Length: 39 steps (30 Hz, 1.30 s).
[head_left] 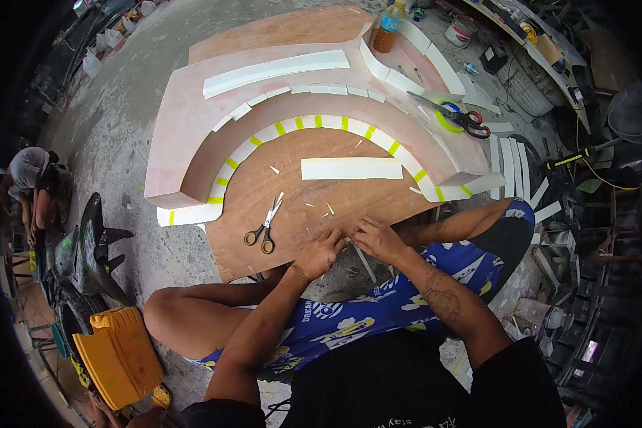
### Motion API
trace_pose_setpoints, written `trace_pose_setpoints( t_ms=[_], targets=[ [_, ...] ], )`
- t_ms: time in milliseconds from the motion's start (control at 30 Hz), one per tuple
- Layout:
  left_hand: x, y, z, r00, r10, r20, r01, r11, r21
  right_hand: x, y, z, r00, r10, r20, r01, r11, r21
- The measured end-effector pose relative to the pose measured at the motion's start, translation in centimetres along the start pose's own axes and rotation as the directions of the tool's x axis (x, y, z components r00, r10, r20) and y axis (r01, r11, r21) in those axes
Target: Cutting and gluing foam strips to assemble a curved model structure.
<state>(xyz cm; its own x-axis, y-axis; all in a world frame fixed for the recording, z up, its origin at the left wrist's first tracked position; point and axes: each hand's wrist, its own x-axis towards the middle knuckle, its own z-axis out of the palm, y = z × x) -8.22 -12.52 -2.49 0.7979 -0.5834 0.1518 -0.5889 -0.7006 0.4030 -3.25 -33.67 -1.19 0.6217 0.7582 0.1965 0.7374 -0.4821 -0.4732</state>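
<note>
My left hand (322,252) and my right hand (379,241) are close together at the near edge of a brown wooden board (292,192). The fingers of both are bent and pinched; whatever they hold is hidden or too small to name. A thin pale strip (366,264) shows just below them. On the board to the left of my hands lie scissors (267,230) with dark handles. Beyond my hands is a white card strip (351,169). Around the board curves a pinkish arched panel (178,128), its inner edge lined with white card (264,134) held by yellow-green tape pieces.
A bottle of brown liquid (387,36) stands on the panel's far side. Black-and-red-handled scissors (472,124) and a tape roll (446,118) lie at its right. Cut white strips (512,167) rest on the floor. An orange plastic part (118,357) is at left; another person (36,182) crouches beyond.
</note>
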Motion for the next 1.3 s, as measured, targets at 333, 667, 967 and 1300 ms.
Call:
trace_pose_setpoints(
  t_ms=[333,667,967,1300],
  targets=[
    [0.2,0.4,-0.2,0.999,0.051,-0.005,-0.051,0.997,0.065,0.0,-0.2,0.0,1.0,0.006,0.016,-0.005,0.998,-0.069],
    [0.1,0.0,-0.4,1.0,0.009,0.01,-0.008,1.0,-0.023,0.1,-0.4,-0.2,1.0,0.001,-0.002,-0.001,1.0,-0.023],
    [0.3,0.0,-0.4,0.997,0.081,0.004,-0.081,0.99,0.115,-0.3,-0.1,-0.2,1.0,0.02,-0.001,-0.02,0.999,-0.043],
    [0.3,0.1,-0.9,0.993,-0.093,-0.072,0.08,0.983,-0.167,0.5,-0.1,-1.0,0.994,0.102,0.043,-0.108,0.98,0.167]
  ],
)
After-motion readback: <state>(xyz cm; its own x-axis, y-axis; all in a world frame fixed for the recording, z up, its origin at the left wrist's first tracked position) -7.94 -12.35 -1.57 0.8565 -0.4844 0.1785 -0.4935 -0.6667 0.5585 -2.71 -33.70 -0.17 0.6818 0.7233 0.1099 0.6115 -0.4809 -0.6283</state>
